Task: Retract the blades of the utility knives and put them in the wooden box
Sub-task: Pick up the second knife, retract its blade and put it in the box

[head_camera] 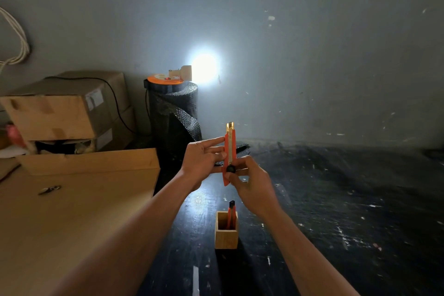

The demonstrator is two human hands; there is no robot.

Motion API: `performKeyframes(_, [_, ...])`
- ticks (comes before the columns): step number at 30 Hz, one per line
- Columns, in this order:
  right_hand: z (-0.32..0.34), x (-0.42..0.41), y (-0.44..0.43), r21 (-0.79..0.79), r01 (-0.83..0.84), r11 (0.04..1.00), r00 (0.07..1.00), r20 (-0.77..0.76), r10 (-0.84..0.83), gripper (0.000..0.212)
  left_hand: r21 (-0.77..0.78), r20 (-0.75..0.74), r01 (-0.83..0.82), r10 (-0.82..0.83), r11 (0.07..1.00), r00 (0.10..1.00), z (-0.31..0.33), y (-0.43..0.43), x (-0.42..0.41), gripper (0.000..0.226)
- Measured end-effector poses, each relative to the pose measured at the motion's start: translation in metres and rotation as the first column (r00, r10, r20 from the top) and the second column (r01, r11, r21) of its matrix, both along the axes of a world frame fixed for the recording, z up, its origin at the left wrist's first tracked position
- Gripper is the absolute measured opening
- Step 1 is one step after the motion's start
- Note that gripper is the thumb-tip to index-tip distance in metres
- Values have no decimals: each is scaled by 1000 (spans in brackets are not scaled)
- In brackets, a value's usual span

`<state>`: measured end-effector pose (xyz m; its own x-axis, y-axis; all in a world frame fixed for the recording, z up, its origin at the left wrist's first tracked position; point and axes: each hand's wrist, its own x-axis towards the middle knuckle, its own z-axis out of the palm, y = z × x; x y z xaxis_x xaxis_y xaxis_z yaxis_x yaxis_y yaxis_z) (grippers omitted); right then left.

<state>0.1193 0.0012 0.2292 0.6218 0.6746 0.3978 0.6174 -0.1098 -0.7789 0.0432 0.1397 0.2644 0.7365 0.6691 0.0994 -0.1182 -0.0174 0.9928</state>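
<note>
Nearest the viewer, a small square open-topped wooden box (pixel 226 230) stands upright on the dark, paint-flecked floor (pixel 336 199); it serves here as the landmark. An orange utility knife with a black end (pixel 231 214) already stands in it, leaning against the far wall, so part of the task appears done. Above and just beyond the box, both hands hold a second orange utility knife with a black slider knob (pixel 229 154) upright in the air. The left hand (pixel 201 161) steadies the handle from the side, fingers spread along its edge. The right hand (pixel 249 175) grips the lower handle, thumb at the knob, probably to draw the slider down. A short length of metal blade shows at the tip, pointing up and away from the body, so retraction seems unfinished. Left of the box lies a flat cardboard sheet (pixel 72 211). Far beyond the box, a black bubble-wrap roll (pixel 174 113) stands against the wall, carrying a bright lamp (pixel 204 67).
</note>
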Motion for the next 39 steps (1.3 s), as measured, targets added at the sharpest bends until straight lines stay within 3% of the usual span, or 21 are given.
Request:
performKeyframes(6, [-2, 1, 0, -21, -22, 1000, 999, 29, 22, 32, -8, 6, 4, -4, 1000, 1000, -4, 4, -2, 45])
performKeyframes(10, [-10, 3, 4, -10, -4, 1000, 1000, -21, 4, 18, -14, 5, 22, -22, 1000, 1000, -7, 2, -3, 45])
performKeyframes(14, [-20, 7, 8, -30, -4, 1000, 999, -42, 2, 18, -12, -4, 21, -21, 1000, 1000, -15, 1, -6, 45])
performKeyframes(26, [-29, 34, 36, 23, 13, 1000, 991, -132, -10, 47, -87, -7, 51, -52, 995, 999, -55, 10, 0, 43])
performKeyframes(31, [-42, 51, 47, 52, 24, 998, 980, -200, -13, 30, -100, -21, 68, -70, 993, 997, -82, 14, 9, 41])
performKeyframes(35, [-64, 63, 54, 21, 15, 1000, 963, -270, -9, 17, -56, -168, -41, 31, 998, 985, -122, 28, 21, 33])
performKeyframes(39, [-94, 70, 61, -107, 44, 993, 967, -244, -69, 13, 133, -404, -67, 116, 989, 908, -168, 33, 22, 40])
